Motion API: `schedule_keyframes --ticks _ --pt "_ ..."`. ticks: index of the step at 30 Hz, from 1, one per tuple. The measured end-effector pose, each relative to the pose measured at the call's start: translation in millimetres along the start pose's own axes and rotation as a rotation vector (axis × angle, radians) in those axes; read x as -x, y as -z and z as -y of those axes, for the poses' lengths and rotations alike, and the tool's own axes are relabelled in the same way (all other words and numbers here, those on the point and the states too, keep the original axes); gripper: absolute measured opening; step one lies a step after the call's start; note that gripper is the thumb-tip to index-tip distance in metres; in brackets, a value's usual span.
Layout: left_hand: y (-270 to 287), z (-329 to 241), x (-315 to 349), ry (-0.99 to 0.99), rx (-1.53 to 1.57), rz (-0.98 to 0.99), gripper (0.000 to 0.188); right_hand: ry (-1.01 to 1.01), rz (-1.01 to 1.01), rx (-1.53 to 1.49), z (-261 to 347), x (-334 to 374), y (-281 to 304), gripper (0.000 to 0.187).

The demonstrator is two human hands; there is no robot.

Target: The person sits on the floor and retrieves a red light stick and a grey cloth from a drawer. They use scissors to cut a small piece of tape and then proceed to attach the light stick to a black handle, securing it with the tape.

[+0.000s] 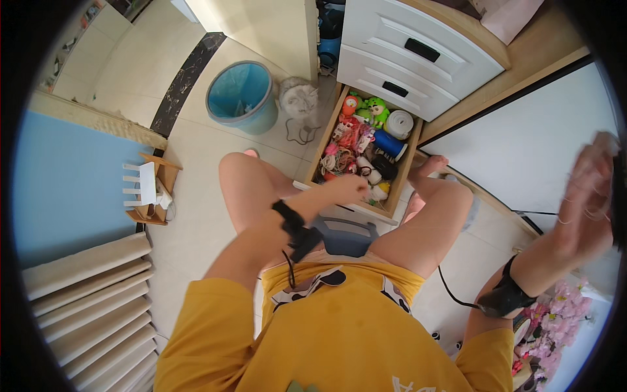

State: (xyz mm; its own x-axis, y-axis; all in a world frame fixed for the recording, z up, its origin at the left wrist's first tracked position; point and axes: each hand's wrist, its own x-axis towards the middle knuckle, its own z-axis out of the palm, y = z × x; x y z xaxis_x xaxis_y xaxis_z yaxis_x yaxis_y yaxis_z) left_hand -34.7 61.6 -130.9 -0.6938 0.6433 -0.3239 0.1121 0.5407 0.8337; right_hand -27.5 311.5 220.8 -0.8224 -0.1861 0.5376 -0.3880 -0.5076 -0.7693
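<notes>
My left hand point(353, 188) reaches over the front of an open drawer point(396, 208), its fingers curled beside a small white and yellow item point(380, 191). Whatever those fingers may hold is hidden. Raised at the far right, my right hand point(578, 189) is blurred, with thin pale strands point(593, 212) looped about its fingers. Inside the drawer lie a green toy figure point(377, 112), an orange toy point(351, 104), a white roll point(398, 124), a blue spool point(390, 144), black items point(384, 166) and tangled pink and red bands point(353, 136). Black straps sit on both wrists.
White drawer fronts point(405, 59) rise behind the open drawer. A blue bin point(241, 98) and a light-coloured cat point(299, 99) are left of it. A white router point(147, 184) stands on a wooden rack at left. Pink flowers point(558, 313) stand at lower right. A black cable point(450, 287) hangs near my right thigh.
</notes>
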Motion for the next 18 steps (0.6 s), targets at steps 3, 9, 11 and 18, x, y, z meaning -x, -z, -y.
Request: schedule_keyframes --ticks 3,9,11,18 --pt "60.3 2.7 43.9 -0.013 0.008 -0.133 0.021 -0.038 -0.046 0.391 -68.4 7.6 -6.8 0.019" --pt "132.1 -101.2 108.8 -0.101 0.167 -0.236 0.019 -0.729 0.341 0.389 -204.9 49.8 -35.4 0.035" --pt "133.1 -102.9 119.2 -0.125 0.193 -0.306 0.019 -0.786 0.436 0.221 -228.1 63.6 -52.7 0.039" --pt "104.7 -58.6 149.3 -0.018 0.028 -0.492 0.023 -0.656 0.875 1.246 -245.1 83.5 -41.7 0.02"
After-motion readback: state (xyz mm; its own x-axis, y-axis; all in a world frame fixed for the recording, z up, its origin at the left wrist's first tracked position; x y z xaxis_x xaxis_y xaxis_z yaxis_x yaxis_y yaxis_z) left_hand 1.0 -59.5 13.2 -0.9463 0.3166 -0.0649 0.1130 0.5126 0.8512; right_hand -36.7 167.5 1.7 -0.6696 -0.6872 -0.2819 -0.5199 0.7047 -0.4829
